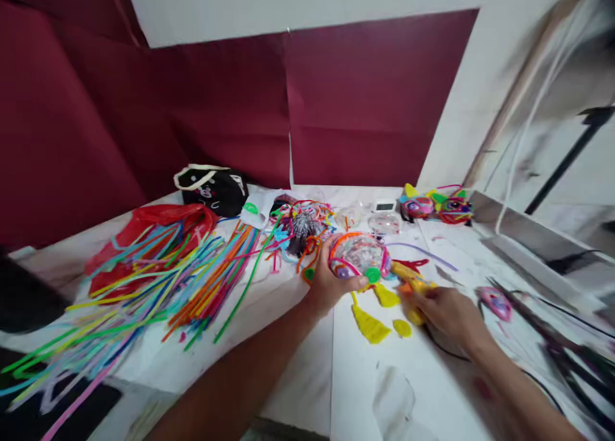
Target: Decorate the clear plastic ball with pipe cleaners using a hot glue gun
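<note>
My left hand point(328, 279) is closed round the side of a clear plastic ball point(361, 254), which is trimmed with orange and pink pipe cleaners and a green disc. In my right hand point(449, 309) is a yellow glue gun point(416, 293) with an orange trigger; its nozzle end points at the ball's right side. My right hand is somewhat blurred. Just in front of the ball lie a fuzzy yellow triangle point(369, 324), a smaller yellow piece point(387, 295) and a yellow disc point(402, 328).
Many coloured pipe cleaners point(216, 281) and a red plastic bag point(154, 236) cover the left. Behind are a black pouch point(214, 190), a small digital clock point(384, 206) and decorated balls point(435, 206). Scissors point(552, 338), a pink oval piece point(496, 303) and a black cord lie right.
</note>
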Demonstrator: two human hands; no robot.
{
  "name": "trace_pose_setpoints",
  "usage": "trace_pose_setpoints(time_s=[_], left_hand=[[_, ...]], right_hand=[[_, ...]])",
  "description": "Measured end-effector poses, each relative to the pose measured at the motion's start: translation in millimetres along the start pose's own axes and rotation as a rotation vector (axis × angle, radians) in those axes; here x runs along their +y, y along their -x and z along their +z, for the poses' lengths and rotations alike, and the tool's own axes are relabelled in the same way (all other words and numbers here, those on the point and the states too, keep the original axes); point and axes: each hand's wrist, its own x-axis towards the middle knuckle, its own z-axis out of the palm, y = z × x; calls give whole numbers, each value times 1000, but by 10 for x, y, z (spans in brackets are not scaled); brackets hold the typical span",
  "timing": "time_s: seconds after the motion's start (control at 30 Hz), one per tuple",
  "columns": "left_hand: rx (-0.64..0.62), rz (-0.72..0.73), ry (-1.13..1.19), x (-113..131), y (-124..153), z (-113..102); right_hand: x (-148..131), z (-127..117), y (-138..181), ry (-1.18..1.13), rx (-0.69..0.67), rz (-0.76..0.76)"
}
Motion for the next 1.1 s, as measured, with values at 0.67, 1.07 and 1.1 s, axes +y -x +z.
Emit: trace_pose_setpoints(time_s=[0.67, 1.07, 1.1], left_hand=[[-45, -50, 29, -106, -3, -16], [-46, -78, 129, -130, 12, -25], [-32, -80, 159, -113, 9, -21]], right_hand=[[-334, -733, 226, -1338, 61, 339], [-194, -599, 142, -1259, -128, 214], [-197, -592, 133, -1236, -128, 214]])
